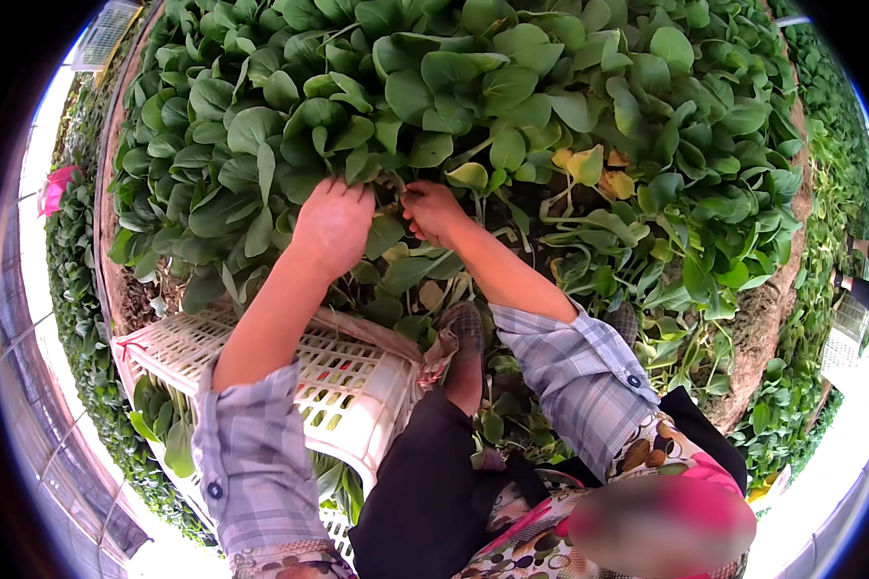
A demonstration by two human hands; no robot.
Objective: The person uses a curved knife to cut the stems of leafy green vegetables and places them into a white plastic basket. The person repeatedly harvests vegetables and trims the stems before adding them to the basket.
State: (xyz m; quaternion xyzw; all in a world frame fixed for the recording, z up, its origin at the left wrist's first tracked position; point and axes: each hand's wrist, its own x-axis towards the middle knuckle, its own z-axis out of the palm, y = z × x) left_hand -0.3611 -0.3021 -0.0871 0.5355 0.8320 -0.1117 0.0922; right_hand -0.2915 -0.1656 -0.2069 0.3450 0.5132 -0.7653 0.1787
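Observation:
Dense green leafy vegetables [471, 79], with broad rounded leaves and pale stalks, fill the bed before me. My left hand [337, 226] reaches in at the base of an upright plant [333, 134], its back facing me. Leaves hide those fingertips, so their grip is not visible. Close by on the right, my right hand [434, 212] has its fingers curled in at stem height, beside the same plants. Whether a thin stem lies between them is too small to tell. Loose, drooping leaves [413, 271] lie just below both hands.
A white slatted plastic crate [362, 391] by my left leg holds leafy greens [166, 427]. My shoe [463, 329] rests among the plants. Yellowed leaves [586, 166] stand right of my hands. A soil edge [757, 347] borders the bed; another person's arm [865, 289] shows far right.

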